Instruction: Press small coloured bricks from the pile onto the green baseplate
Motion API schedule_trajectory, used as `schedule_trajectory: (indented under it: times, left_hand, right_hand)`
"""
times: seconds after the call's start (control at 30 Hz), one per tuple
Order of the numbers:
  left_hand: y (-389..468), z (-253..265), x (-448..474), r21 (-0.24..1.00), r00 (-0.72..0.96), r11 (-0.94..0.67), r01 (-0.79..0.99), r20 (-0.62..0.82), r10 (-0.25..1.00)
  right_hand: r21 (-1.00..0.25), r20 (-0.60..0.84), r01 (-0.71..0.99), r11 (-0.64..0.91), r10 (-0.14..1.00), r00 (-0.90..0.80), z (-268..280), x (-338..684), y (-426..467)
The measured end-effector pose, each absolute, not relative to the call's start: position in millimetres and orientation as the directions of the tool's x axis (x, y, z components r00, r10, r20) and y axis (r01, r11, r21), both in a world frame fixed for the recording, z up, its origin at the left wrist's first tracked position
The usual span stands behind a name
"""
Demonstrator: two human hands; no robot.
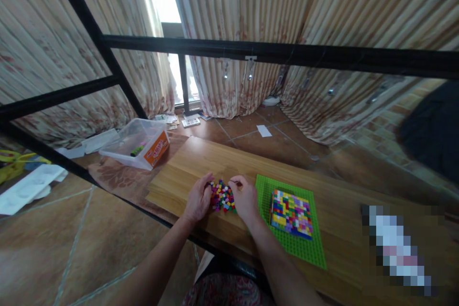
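Observation:
A loose pile of small multicoloured toy bricks (pixel 223 197) lies on the wooden table (pixel 322 191) between my two hands. My left hand (pixel 199 197) rests at the pile's left edge, fingers extended and slightly curved, with no object seen in it. Over the pile's right edge, my right hand (pixel 245 196) is closed, thumb and fingertips together; whatever they hold is too small to make out. To the right of that hand lies a green studded baseplate (pixel 292 248). A rectangular block built of many-coloured bricks (pixel 292 211) sits on it, its bottom edge blue.
A clear plastic bin (pixel 125 155) with an orange label stands beyond the table's left end. Black metal bars (pixel 215 47) cross behind the table, before patterned curtains (pixel 229 86). A blurred-out patch (pixel 398 248) covers something at the table's right. Papers (pixel 264 130) lie on the tiled floor.

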State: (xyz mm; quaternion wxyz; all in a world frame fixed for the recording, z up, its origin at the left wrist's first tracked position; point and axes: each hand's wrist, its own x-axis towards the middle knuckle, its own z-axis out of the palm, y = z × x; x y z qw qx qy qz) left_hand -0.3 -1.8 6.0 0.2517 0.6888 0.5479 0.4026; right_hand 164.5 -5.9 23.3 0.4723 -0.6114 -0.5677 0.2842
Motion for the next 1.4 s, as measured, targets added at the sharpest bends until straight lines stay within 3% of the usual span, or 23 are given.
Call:
schedule_trajectory:
  times: [0.13, 0.23, 0.37, 0.47, 0.57, 0.67, 0.8, 1.0, 1.2, 1.4]
  left_hand:
    - [0.5, 4.9, -1.6, 0.788, 0.073, -0.268, 0.555, 0.275, 0.959]
    - [2.1, 5.2, -2.5, 0.783, 0.080, -0.269, 0.562, 0.272, 0.959]
    - [3.5, 6.1, -3.9, 0.780, 0.089, -0.274, 0.563, 0.272, 0.958]
    - [4.7, 6.3, -4.6, 0.777, 0.093, -0.268, 0.569, 0.263, 0.960]
    - [5.9, 6.4, -4.8, 0.771, 0.103, -0.267, 0.578, 0.256, 0.961]
    - [6.5, 6.5, -4.7, 0.770, 0.100, -0.260, 0.583, 0.249, 0.963]
    - [6.6, 6.8, -5.0, 0.762, 0.096, -0.261, 0.593, 0.254, 0.962]
    - [6.1, 9.7, -4.3, 0.752, 0.107, -0.267, 0.602, 0.255, 0.961]
    - [4.2, 13.6, -1.8, 0.760, 0.093, -0.244, 0.603, 0.237, 0.967]
    - [3.9, 13.3, -1.5, 0.753, 0.080, -0.233, 0.616, 0.234, 0.969]
  right_hand:
    - [-0.996, -0.042, -0.087, -0.020, 0.965, 0.258, 32.3, 170.5, -26.4]
    - [-0.882, -0.214, -0.459, -0.104, 0.957, 0.195, 44.2, 176.9, -45.5]
    - [-0.774, -0.262, -0.623, -0.109, 0.952, 0.158, 60.6, 190.5, -75.3]
    - [-0.840, -0.248, -0.535, -0.090, 0.941, 0.231, 60.7, 204.0, -103.5]
    - [-0.944, -0.232, -0.308, -0.120, 0.906, 0.355, 48.1, 219.8, -137.6]
    - [-0.967, -0.252, -0.153, -0.202, 0.831, 0.495, 33.1, 237.9, -168.1]
    - [-0.973, -0.114, 0.091, -0.212, 0.786, 0.607, 25.8, 262.4, -181.8]
    - [-0.894, 0.188, 0.434, -0.109, 0.788, 0.586, 28.5, 280.0, -159.3]
    - [-0.775, 0.330, 0.622, -0.115, 0.766, 0.552, 23.2, 276.4, -146.8]
    - [-0.700, 0.424, 0.707, -0.101, 0.738, 0.525, 19.6, 273.5, -140.0]
